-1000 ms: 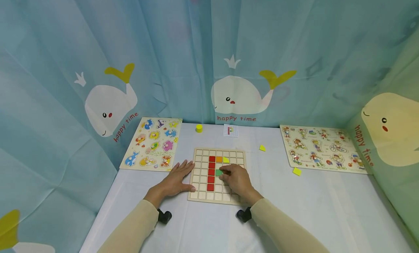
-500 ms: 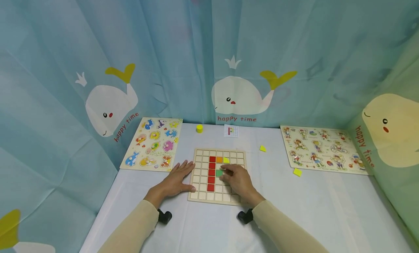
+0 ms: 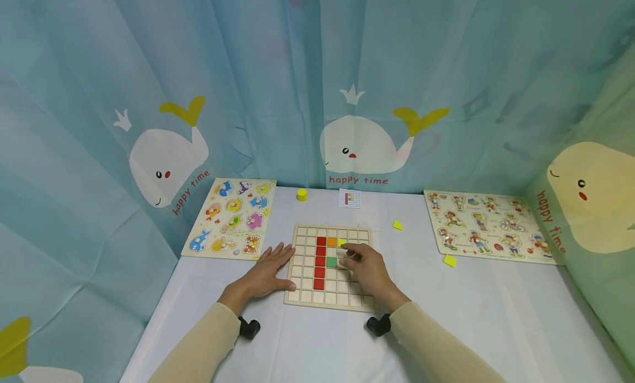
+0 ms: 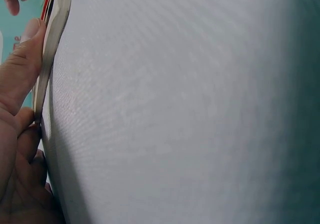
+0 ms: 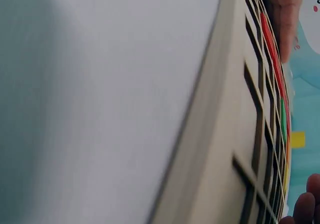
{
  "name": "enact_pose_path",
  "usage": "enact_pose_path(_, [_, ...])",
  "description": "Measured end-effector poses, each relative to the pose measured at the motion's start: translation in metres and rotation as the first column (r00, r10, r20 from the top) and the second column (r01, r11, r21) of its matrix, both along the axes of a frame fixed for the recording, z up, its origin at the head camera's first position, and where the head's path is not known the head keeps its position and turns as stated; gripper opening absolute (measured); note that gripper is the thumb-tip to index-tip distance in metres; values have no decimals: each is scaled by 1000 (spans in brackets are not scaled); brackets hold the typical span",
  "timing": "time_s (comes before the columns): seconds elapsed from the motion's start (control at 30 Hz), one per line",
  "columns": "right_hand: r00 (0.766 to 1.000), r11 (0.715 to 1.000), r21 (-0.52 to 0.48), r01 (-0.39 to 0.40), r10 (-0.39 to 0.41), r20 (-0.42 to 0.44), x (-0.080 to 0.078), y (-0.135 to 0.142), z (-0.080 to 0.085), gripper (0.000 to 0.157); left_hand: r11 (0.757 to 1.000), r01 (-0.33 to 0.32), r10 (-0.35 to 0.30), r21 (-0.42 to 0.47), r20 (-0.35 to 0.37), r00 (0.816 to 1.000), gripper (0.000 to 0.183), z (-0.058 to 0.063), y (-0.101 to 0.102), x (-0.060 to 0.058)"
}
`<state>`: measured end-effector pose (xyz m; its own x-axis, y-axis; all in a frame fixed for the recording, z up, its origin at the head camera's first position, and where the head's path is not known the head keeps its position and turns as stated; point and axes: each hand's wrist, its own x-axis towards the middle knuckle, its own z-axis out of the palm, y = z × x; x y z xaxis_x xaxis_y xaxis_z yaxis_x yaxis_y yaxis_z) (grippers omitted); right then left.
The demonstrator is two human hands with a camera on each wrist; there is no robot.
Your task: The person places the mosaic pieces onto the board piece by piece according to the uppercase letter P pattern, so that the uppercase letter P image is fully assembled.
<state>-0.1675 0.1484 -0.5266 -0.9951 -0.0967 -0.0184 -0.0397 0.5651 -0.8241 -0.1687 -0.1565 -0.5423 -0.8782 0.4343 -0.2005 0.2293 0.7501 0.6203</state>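
A wooden grid board lies flat on the table. One of its columns holds several red square tiles. To their right sit an orange tile, a yellow tile and, lower down, a green tile. My left hand rests along the board's left edge, thumb and fingers spread; its thumb lies at the rim in the left wrist view. My right hand hovers over the board's right half, fingers loosely bent around nothing visible. Its index fingertip overlaps the yellow tile in the head view.
Behind the board are a yellow cylinder and a small pattern card. Two loose yellow pieces, one nearer and one farther, lie to the right. Picture puzzles stand at left and right. A curtain hangs behind.
My right hand has let go of the green tile and shifted slightly right, leaving that tile fully visible in its cell. The left hand stays where it was.
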Motion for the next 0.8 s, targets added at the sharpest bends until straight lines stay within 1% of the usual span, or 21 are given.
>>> enact_pose_path(0.17, [1000, 1000, 2, 26, -26, -9, -2, 22, 3, 41, 1000, -6, 6, 5, -1, 1000, 100, 0, 0, 0])
enact_pose_path(0.3, [997, 996, 31, 83, -82, -6, -4, 44, 6, 42, 1000, -14, 14, 10, 3, 1000, 100, 1, 1, 1])
enact_pose_path(0.4, [992, 991, 62, 123, -122, -18, -8, 62, 8, 42, 1000, -11, 11, 10, 5, 1000, 99, 2, 1, 1])
enact_pose_path(0.5, [988, 984, 80, 156, -154, -29, -14, 79, 9, 44, 1000, -8, 7, 10, 6, 1000, 100, 3, 1, 1])
enact_pose_path(0.6, [985, 981, 84, 174, -173, -23, -23, 94, 8, 47, 1000, -9, 9, 10, 4, 1000, 100, 2, 0, 1])
enact_pose_path(0.8, [985, 981, 92, 170, -172, 10, -42, 116, 5, 54, 1000, 4, -4, 14, 2, 1000, 100, 0, -1, 0])
